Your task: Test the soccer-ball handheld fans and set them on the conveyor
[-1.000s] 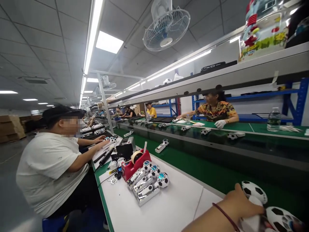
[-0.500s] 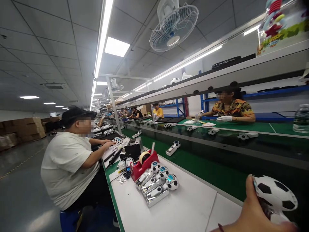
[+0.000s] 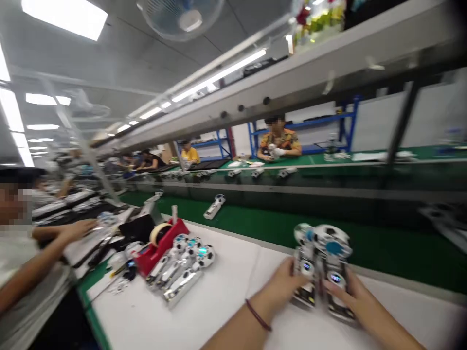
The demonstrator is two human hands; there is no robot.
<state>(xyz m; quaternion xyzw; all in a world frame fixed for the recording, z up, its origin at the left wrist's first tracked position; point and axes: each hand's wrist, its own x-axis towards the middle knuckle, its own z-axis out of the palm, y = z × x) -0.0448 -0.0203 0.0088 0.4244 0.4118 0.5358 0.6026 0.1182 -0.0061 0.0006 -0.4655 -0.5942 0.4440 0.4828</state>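
My left hand [image 3: 280, 287], with a dark band at the wrist, grips a handheld fan [image 3: 303, 236] by its handle. The fan has a black-and-white soccer-ball head with a blue centre. Beside it, my right hand [image 3: 359, 297] holds a second soccer-ball handheld fan [image 3: 333, 240] by the handle. Both fans stand nearly upright, side by side, over the white work surface [image 3: 233, 291]. A small lit display glows on each handle, and the thumbs lie across the fronts. Further left lies a row of similar fans [image 3: 186, 272] with opened handles.
A red tape dispenser [image 3: 153, 253] stands behind the row of fans. Past the work surface runs a green conveyor belt [image 3: 251, 226] carrying another fan [image 3: 215, 206]. A co-worker [image 3: 22, 262] sits at the left; another person [image 3: 279, 141] works across the belt. A shelf [image 3: 233, 104] hangs overhead.
The view has swung right and down. My left hand's fan has turned so its lit front faces me. My right hand has come into view holding a second fan.
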